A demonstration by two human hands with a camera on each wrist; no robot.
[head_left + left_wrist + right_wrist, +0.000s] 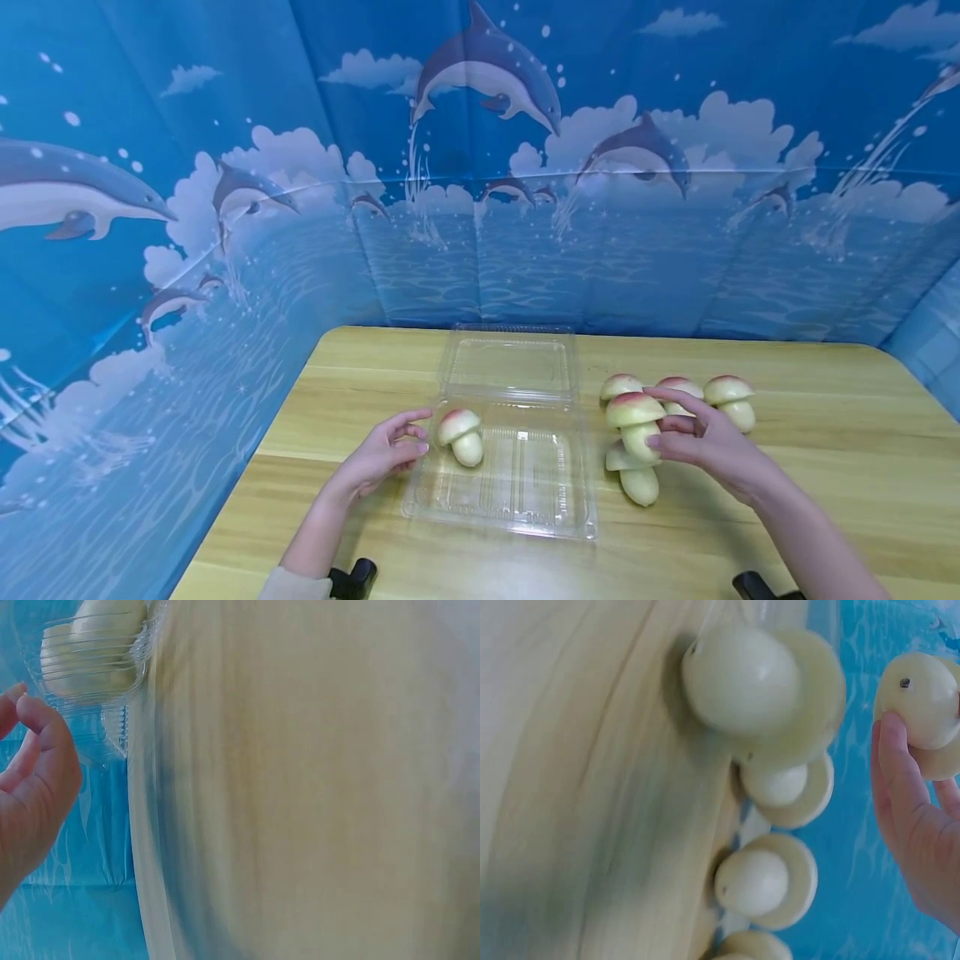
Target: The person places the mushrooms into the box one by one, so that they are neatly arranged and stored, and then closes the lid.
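My right hand grips a pale mushroom with a red-tinged cap, between thumb and fingers. In the right wrist view this mushroom is off the table, its stem end showing a small dark spot. Several similar mushrooms lie around it, among them a near one partly covered by the held one. My left hand hovers by the left edge of a clear plastic clamshell box, fingers loosely bent around nothing. Inside the box, at its left side, lies another mushroom. The left wrist view shows the left hand apart from the box wall.
The box's lid is folded back flat toward the rear of the wooden table. Two mushrooms, a middle one and a right one, lie behind the right hand. A blue dolphin-print curtain stands behind the table.
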